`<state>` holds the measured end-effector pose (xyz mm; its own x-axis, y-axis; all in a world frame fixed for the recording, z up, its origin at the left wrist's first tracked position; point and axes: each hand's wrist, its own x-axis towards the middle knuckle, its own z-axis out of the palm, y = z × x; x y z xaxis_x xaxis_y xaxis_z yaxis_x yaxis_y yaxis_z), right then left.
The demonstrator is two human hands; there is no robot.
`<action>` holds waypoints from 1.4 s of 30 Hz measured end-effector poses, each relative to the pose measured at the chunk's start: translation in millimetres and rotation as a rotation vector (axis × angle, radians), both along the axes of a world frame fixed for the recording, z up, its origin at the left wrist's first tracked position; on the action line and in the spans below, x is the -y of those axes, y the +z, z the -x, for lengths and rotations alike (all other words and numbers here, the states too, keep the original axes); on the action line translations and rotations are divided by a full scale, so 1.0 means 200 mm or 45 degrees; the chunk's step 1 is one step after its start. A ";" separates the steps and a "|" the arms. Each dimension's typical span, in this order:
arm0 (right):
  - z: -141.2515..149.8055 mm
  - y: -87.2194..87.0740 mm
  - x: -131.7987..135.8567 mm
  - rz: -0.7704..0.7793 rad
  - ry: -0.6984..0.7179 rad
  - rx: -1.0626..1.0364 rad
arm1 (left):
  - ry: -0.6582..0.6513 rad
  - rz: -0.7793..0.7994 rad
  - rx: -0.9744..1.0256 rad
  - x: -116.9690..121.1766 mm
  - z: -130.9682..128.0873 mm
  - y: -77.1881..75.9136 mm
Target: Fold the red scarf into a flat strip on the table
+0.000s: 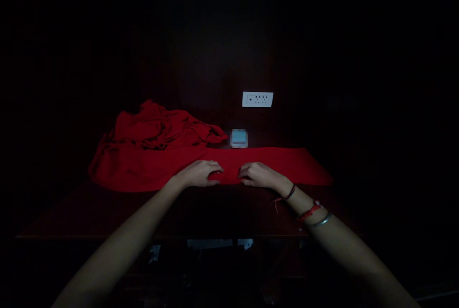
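A long red cloth (283, 159) lies in a flat band across a dark wooden table, its left part running up into a crumpled heap (154, 126). My left hand (202, 173) rests on the front part of the band, fingers bent and thumb apart from them, with red fabric showing in the gap. Facing it a short way to the right, my right hand (257, 174) touches the same strip near its front edge. Its fingers are curved downward, and the thumb sits a little apart. I see no clear pinch of fabric in either hand.
Behind the cloth stands a small pale-blue object (238, 138), blurred out. A white socket plate (257, 99) is on the dark wall. The table's front edge (118, 236) runs below my hands, with pale items (210, 244) under it. The surroundings are very dark.
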<state>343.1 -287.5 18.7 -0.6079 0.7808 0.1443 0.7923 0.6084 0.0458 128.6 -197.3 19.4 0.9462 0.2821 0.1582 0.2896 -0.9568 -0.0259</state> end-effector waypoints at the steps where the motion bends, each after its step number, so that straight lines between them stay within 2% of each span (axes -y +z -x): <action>1: -0.01 0.00 0.00 -0.007 0.003 0.002 | 0.005 -0.007 -0.008 0.00 0.00 0.00; 13: -0.04 0.02 0.03 -0.062 -0.126 -0.126 | -0.019 -0.149 -0.072 0.01 -0.02 -0.01; 17: -0.07 0.02 0.03 -0.125 -0.128 -0.191 | 0.024 -0.191 -0.044 0.01 0.00 0.01; 28: -0.08 0.02 0.02 0.002 -0.044 -0.161 | -0.006 -0.130 -0.041 -0.01 0.03 0.02; 33: -0.08 0.03 0.02 -0.105 -0.061 -0.237 | -0.036 -0.121 0.025 -0.04 0.05 0.04; 38: -0.09 0.06 0.04 -0.200 -0.078 -0.358 | -0.033 -0.095 0.190 -0.06 0.09 0.08; 40: -0.10 0.07 0.05 -0.161 -0.060 -0.390 | -0.054 -0.038 0.223 -0.05 0.10 0.10; 42: -0.10 0.07 0.05 -0.040 -0.021 -0.361 | -0.129 0.053 0.147 -0.05 0.09 0.10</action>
